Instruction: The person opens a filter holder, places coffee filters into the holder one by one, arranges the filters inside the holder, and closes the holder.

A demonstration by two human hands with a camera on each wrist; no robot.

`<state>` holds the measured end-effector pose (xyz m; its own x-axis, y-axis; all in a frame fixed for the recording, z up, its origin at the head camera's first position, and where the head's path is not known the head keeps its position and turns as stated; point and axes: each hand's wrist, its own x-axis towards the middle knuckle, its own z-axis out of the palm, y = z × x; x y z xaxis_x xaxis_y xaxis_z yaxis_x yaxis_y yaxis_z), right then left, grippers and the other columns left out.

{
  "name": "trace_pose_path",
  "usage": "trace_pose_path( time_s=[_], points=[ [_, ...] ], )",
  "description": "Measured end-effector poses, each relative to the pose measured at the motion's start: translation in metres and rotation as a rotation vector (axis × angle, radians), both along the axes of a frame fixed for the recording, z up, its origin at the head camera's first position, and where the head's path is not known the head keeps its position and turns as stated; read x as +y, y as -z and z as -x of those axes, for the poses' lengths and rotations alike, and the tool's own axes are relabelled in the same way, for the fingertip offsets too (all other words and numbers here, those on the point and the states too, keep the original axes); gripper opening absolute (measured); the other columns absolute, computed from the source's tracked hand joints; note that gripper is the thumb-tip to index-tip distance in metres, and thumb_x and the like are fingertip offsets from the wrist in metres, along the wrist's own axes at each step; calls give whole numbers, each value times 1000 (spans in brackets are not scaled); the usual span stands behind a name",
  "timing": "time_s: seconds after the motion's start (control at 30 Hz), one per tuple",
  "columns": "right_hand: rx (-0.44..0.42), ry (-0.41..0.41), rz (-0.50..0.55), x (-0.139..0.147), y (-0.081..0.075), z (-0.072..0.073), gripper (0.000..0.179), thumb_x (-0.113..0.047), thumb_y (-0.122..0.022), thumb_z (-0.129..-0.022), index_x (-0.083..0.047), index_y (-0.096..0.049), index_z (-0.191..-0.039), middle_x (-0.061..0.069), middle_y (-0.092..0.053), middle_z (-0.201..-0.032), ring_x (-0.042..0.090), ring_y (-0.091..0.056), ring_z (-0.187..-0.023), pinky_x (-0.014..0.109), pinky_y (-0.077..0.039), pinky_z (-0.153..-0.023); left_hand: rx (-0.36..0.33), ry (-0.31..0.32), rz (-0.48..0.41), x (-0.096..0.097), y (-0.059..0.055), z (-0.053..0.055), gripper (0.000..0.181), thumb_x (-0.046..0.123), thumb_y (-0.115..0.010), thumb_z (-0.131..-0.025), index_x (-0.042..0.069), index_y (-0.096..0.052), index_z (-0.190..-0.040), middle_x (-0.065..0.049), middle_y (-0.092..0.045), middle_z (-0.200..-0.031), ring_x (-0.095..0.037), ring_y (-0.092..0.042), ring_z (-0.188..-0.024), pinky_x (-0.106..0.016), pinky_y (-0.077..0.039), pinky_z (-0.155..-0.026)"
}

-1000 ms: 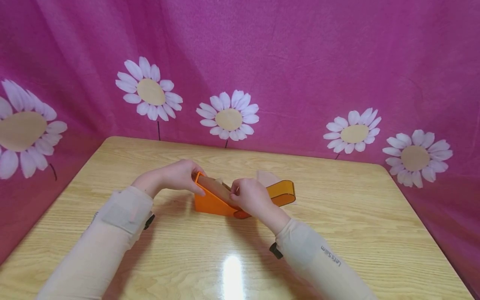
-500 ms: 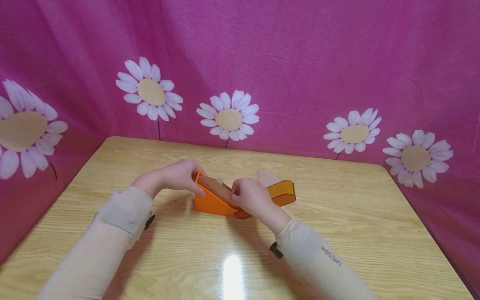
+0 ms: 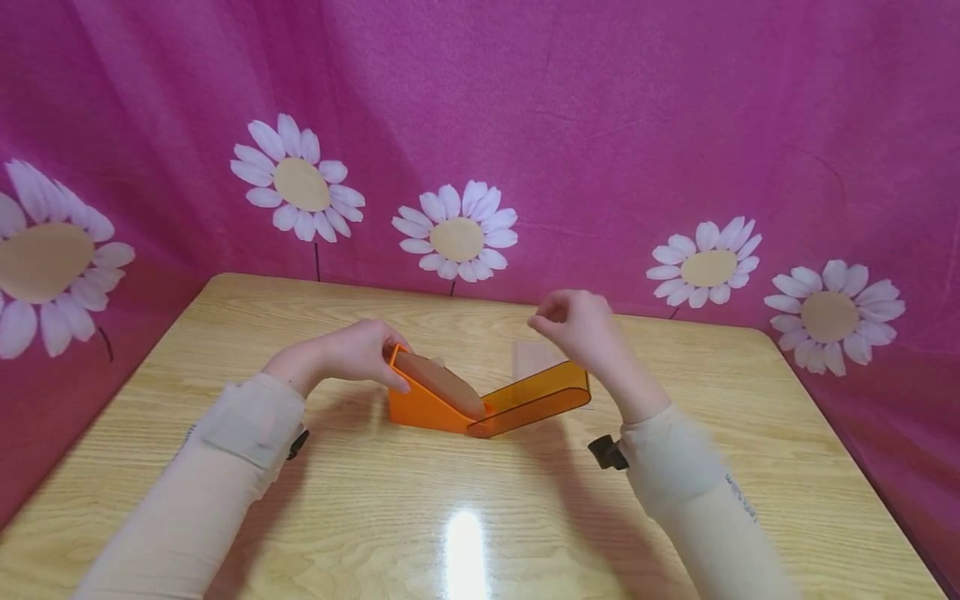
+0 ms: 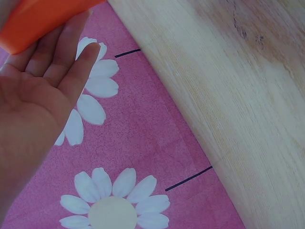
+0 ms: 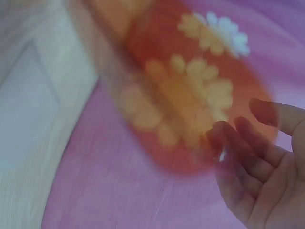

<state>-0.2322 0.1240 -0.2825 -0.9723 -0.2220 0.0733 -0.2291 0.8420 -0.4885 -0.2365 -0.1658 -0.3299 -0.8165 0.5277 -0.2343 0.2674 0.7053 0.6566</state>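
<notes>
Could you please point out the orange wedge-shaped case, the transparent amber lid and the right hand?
Orange wedge-shaped case (image 3: 420, 408), head view: near side wall.
Transparent amber lid (image 3: 536, 412), head view: near side wall.
Right hand (image 3: 585, 329), head view: back.

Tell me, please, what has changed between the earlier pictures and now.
The right hand has left the brown pad, moving right and upward in the head view to the end of the amber cover. The left hand still grips the orange case; the cover stays open.
</notes>
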Motion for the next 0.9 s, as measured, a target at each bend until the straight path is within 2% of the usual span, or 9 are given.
trace_pose_path(
  time_s=[0.17, 0.3, 0.47, 0.7, 0.8, 0.9],
  points=[
    [-44, 68, -29, 34, 1, 17, 32, -28, -58, -91, -1, -64, -105, 18, -67, -106, 33, -61, -100, 46, -47, -87, -11, -3, 1, 0, 1, 0, 29, 20, -76, -76, 5, -67, -100, -3, -67, -87, -15, -54, -76, -28, -45, -76],
    [-125, 92, -90, 51, 19, 29, 37, -29, -56, -91, 2, -63, -110, 21, -65, -111, 34, -60, -102, 46, -47, -87, -10, -5, 10, -1, 0, 0, 30, 20, -76, -76, 5, -67, -100, -3, -67, -87, -16, -54, -76, -29, -45, -76],
    [-204, 92, -185, 56, 47, 39, 40, -29, -55, -90, 2, -62, -114, 19, -63, -117, 35, -59, -106, 46, -47, -87, -3, 3, 9, 0, 0, 1, 30, 21, -76, -76, 5, -67, -101, -3, -67, -87, -15, -54, -75, -28, -44, -75],
    [-272, 130, -264, 48, 69, 43, 38, -23, -55, -89, 1, -59, -118, 21, -58, -125, 37, -54, -114, 51, -44, -90, 11, 6, 13, -1, -1, 1, 29, 20, -76, -76, 5, -68, -100, -2, -67, -85, -15, -53, -74, -28, -44, -74],
    [-304, 150, -303, 44, 78, 43, 27, -16, -52, -86, -1, -64, -105, 19, -63, -112, 32, -58, -98, 48, -47, -79, 8, 5, 13, -1, -1, 1, 28, 21, -76, -76, 5, -68, -98, -2, -66, -84, -15, -53, -74, -28, -44, -74],
    [-309, 165, -336, 41, 86, 43, 17, -10, -51, -80, -3, -65, -87, 15, -65, -97, 24, -55, -81, 43, -46, -67, 7, 10, 7, -1, 0, 1, 28, 20, -76, -76, 5, -68, -97, -2, -66, -84, -15, -54, -73, -28, -44, -73]
  ],
)
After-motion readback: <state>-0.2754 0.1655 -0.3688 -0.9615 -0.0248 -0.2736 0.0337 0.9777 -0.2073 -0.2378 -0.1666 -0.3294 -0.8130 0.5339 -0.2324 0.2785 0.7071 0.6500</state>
